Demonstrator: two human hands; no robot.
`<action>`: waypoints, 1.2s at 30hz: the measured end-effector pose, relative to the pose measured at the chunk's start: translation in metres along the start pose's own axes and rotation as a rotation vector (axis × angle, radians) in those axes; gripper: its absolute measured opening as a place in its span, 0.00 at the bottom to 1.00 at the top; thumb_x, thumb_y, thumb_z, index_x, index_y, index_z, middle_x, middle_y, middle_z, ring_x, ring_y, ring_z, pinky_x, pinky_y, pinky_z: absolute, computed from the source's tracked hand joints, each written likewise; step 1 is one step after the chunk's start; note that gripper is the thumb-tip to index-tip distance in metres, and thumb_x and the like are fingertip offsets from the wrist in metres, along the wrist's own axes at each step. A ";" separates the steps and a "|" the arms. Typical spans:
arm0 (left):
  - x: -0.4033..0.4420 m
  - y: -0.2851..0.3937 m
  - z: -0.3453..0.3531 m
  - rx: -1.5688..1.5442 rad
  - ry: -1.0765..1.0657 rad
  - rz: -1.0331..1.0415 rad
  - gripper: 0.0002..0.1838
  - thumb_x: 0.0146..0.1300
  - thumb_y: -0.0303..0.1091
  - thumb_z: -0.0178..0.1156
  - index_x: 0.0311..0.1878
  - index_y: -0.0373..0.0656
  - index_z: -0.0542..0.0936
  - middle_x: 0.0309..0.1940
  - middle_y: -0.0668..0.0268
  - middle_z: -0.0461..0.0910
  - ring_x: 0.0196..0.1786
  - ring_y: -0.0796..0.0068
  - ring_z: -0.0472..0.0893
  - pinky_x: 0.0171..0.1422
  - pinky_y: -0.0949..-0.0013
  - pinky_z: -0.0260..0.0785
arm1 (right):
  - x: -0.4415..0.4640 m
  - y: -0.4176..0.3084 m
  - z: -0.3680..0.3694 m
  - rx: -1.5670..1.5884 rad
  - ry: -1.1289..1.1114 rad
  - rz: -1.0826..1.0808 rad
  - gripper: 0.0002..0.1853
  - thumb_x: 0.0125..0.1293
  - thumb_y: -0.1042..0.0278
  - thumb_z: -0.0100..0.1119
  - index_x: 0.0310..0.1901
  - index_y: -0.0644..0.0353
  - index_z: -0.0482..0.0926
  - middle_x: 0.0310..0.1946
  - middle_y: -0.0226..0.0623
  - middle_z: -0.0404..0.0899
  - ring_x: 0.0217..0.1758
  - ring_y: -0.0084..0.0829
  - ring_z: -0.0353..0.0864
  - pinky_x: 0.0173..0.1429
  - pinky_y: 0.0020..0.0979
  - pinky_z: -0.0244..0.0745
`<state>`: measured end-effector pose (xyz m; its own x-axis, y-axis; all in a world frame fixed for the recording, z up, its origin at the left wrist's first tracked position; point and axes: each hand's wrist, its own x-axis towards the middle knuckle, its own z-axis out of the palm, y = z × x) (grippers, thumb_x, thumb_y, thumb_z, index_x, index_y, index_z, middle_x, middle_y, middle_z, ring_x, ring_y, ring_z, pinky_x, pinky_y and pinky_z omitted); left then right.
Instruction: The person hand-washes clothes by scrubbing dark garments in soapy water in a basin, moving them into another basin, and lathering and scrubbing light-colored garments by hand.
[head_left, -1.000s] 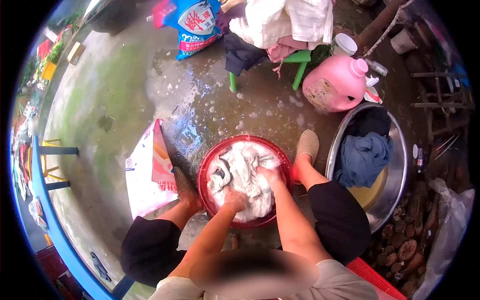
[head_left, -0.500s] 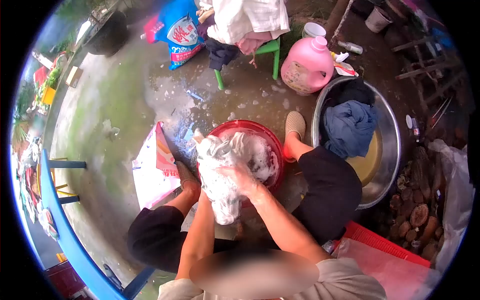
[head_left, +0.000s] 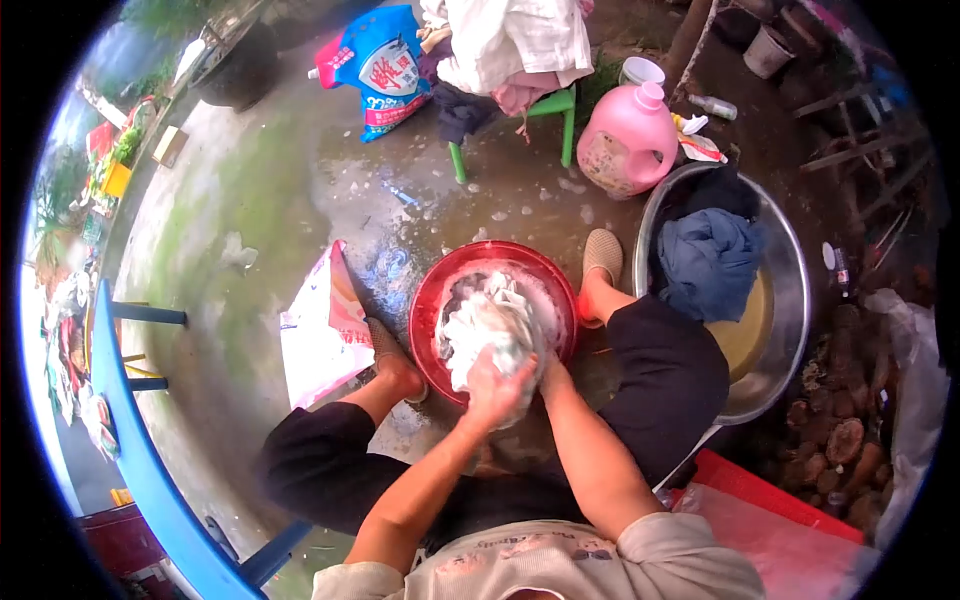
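**Occlusions/crops, head view**

Right hand [head_left: 552, 376]: fingers mostly hidden by wet white cloth [head_left: 492, 322]; cloth blurred near the hands. Red basin [head_left: 427, 322]: floor mostly covered by cloth, suds. Green stool [head_left: 568, 140]: seat mostly under laundry [head_left: 515, 50], which top edge crops. Steel basin [head_left: 790, 335]: partly behind knee [head_left: 680, 350]. Blue bag [head_left: 385, 72]: fine print unreadable.

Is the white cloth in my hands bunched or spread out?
Bunched: the white cloth is a crumpled wad in the left hand and right hand, over the red basin.
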<state>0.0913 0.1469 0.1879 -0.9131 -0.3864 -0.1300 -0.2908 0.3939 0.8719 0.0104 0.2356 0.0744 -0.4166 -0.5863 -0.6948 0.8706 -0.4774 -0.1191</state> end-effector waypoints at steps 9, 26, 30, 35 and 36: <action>0.086 -0.093 -0.061 0.600 0.013 -0.039 0.23 0.56 0.47 0.61 0.47 0.37 0.77 0.41 0.53 0.78 0.45 0.51 0.78 0.51 0.53 0.69 | 0.017 0.008 0.012 -0.371 0.236 -0.255 0.26 0.61 0.58 0.58 0.59 0.61 0.72 0.55 0.44 0.73 0.59 0.36 0.71 0.64 0.35 0.65; 0.031 -0.142 0.007 1.025 -0.836 0.053 0.27 0.61 0.48 0.52 0.65 0.61 0.69 0.68 0.55 0.65 0.70 0.49 0.63 0.69 0.31 0.47 | 0.003 0.036 -0.016 -2.165 0.371 -0.278 0.30 0.63 0.57 0.52 0.68 0.48 0.63 0.69 0.39 0.59 0.73 0.46 0.54 0.73 0.56 0.43; 0.099 -0.118 0.008 0.905 -0.926 -0.129 0.17 0.60 0.46 0.53 0.51 0.58 0.81 0.49 0.60 0.82 0.54 0.61 0.80 0.63 0.42 0.61 | 0.034 0.011 -0.042 -1.955 0.408 -0.340 0.26 0.60 0.58 0.56 0.62 0.49 0.70 0.59 0.38 0.73 0.59 0.43 0.73 0.60 0.50 0.66; 0.156 -0.102 -0.010 0.626 -0.093 -0.223 0.33 0.59 0.56 0.58 0.64 0.48 0.69 0.53 0.53 0.77 0.54 0.50 0.77 0.61 0.47 0.63 | 0.058 -0.014 -0.049 -0.959 0.611 -0.647 0.32 0.60 0.59 0.61 0.67 0.45 0.64 0.53 0.40 0.75 0.40 0.37 0.80 0.41 0.36 0.75; 0.168 -0.118 -0.008 0.480 -0.109 -0.387 0.36 0.58 0.58 0.59 0.64 0.47 0.68 0.56 0.53 0.75 0.57 0.50 0.75 0.62 0.46 0.62 | 0.059 -0.019 -0.044 -0.745 0.587 -0.753 0.33 0.60 0.60 0.62 0.68 0.43 0.64 0.52 0.40 0.75 0.40 0.37 0.80 0.41 0.36 0.75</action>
<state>-0.0253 0.0284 0.0669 -0.7325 -0.4984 -0.4637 -0.6791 0.5830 0.4461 -0.0193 0.2396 0.0046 -0.8697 0.1549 -0.4687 0.4791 0.0362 -0.8770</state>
